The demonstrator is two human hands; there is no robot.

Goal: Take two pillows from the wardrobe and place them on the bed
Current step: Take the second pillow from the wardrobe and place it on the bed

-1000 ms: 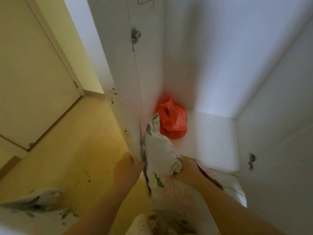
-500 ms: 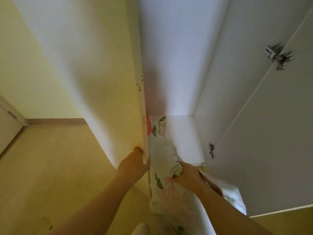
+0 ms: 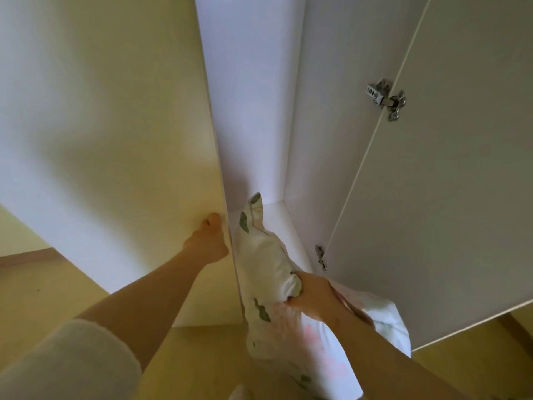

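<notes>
The right hand (image 3: pixel 310 295) had its grip closed tight on a bunched fold of the pillow (image 3: pixel 265 255), fingers curled into the fabric. The pillow stood on end at the wardrobe (image 3: pixel 253 82) shelf's front edge, its lower part hanging below the hand. The left hand (image 3: pixel 209 243) clasped the door (image 3: pixel 115 140) edge just beside it.

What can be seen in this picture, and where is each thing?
pillow: one, white with green leaves, at the wardrobe opening
wardrobe: one, white inside, open, centre
left door: one, white, left
right door: one, white, right
hinges: two, metal, along the right door's edge
floor: yellowish, below
sleeve: one, white, lower left
left hand: one, holds the left door's edge
right hand: one, grips the pillow
</notes>
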